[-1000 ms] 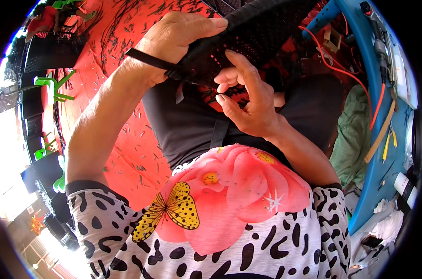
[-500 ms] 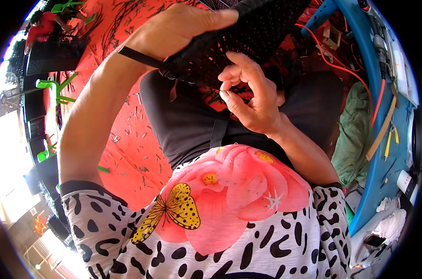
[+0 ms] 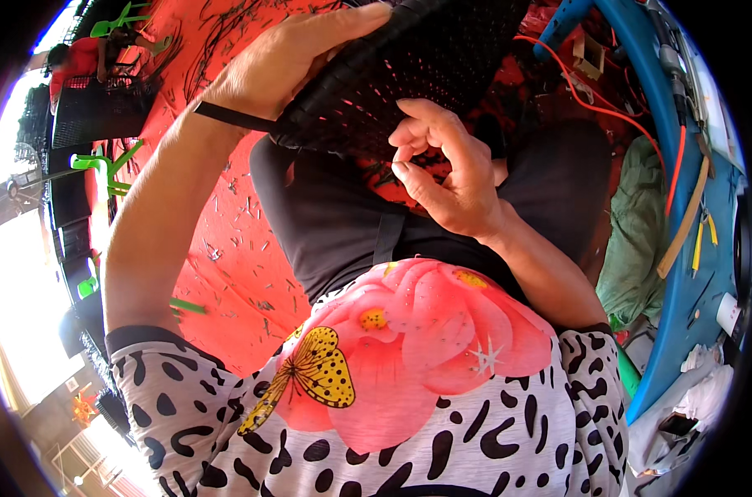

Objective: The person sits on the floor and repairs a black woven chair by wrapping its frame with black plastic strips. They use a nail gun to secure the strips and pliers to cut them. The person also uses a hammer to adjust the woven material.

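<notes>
Basket [image 3: 430, 74] shifted left, black, openwork (tilted)

No words or numbers can be read. Faint marks show on 1 thing, the white cylinder [image 3: 729, 314] on the outer side of the table [image 3: 682, 331], too small to make out. Well left of the table, a pale square [image 3: 72, 384] is blurred.
</notes>
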A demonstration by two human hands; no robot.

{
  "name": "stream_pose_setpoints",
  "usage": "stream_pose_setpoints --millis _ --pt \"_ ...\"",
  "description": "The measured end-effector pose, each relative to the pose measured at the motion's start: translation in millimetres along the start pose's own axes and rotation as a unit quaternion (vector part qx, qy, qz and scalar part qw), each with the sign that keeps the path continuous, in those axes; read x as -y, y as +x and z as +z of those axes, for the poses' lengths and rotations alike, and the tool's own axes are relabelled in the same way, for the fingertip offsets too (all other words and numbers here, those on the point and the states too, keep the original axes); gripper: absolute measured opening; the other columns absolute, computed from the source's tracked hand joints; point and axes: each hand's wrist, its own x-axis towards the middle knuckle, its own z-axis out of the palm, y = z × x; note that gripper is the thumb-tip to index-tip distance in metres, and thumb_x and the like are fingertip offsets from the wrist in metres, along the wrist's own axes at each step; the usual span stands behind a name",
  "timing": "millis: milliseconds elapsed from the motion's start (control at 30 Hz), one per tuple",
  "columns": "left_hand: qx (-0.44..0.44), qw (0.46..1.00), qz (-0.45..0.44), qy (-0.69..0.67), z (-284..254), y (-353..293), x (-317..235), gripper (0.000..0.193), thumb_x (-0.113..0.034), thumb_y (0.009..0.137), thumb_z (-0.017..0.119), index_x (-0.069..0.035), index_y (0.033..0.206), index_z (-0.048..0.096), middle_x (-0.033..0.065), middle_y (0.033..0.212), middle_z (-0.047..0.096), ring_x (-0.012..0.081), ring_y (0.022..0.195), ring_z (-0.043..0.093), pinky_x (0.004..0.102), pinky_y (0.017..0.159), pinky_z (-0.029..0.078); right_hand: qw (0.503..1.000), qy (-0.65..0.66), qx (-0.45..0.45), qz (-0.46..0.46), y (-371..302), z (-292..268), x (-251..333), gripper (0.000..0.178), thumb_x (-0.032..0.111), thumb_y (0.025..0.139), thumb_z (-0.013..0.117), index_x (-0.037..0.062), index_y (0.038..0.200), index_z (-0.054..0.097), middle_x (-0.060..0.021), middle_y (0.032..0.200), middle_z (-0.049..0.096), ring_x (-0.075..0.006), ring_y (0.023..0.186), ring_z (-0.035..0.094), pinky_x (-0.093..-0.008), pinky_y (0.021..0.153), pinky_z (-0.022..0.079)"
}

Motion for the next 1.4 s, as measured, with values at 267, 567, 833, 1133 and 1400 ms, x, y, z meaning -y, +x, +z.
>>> stream_pose_setpoints --millis 267,567,833,1133,1400 --pt "-0.006 0.955 0.154 0.254 -4.7 9.1 8.9 0.028 -0.024 0.089 0.055 0.001 0.096 0.066 0.0016 0.082 0.063 0.0063 0.072 0.056 0.0221 0.065 0.045 1.0 -0.001 -0.018 0.0 -4.9 -4.9 -1.2 0.048 -0.001 0.073 0.065 -0.0002 0.119 0.047 -0.0104 0.089 0.059 -0.0142 0.066 0.06 -0.0254 0.064 0.051" --pt "-0.028 0.975 0.073 0.209 -1.9 3.1 4.4 0.028 -0.028 0.086 0.061 0.0 0.087 0.065 -0.0058 0.065 0.051 0.0016 0.058 0.042 0.0209 0.052 0.034 1.0 0.016 -0.019 0.015 -8.8 -13.4 -3.1 0.05 -0.002 0.072 0.065 0.0006 0.118 0.047 -0.0092 0.088 0.059 -0.0133 0.066 0.06 -0.0248 0.064 0.05" --pt "-0.04 0.965 0.114 0.232 10.0 13.1 -10.1 0.028 -0.027 0.086 0.062 0.001 0.087 0.065 -0.0007 0.071 0.06 0.0021 0.062 0.05 0.0192 0.056 0.039 0.999 0.03 -0.012 0.025 -8.2 -16.5 -3.0 0.049 0.0 0.073 0.065 0.002 0.118 0.047 -0.009 0.087 0.059 -0.0138 0.066 0.06 -0.0254 0.065 0.05" --pt "-0.089 0.933 0.133 0.322 10.1 17.3 5.1 0.032 -0.031 0.084 0.065 0.0 0.074 0.063 -0.0092 0.052 0.035 0.0014 0.046 0.028 0.0245 0.04 0.022 0.998 0.036 -0.02 0.036 -12.6 -20.5 -2.7 0.048 0.001 0.073 0.065 0.0025 0.118 0.048 -0.0083 0.086 0.059 -0.014 0.066 0.06 -0.0261 0.065 0.051" --pt "-0.093 0.947 0.112 0.287 15.6 10.4 6.7 0.025 -0.024 0.084 0.065 0.0 0.077 0.064 -0.0095 0.055 0.039 0.0009 0.049 0.032 0.022 0.042 0.026 0.999 -0.002 -0.048 -0.004 -9.9 -30.0 -2.9 0.043 0.001 0.073 0.065 0.0017 0.114 0.051 -0.0074 0.086 0.059 -0.0137 0.067 0.06 -0.0259 0.065 0.05"
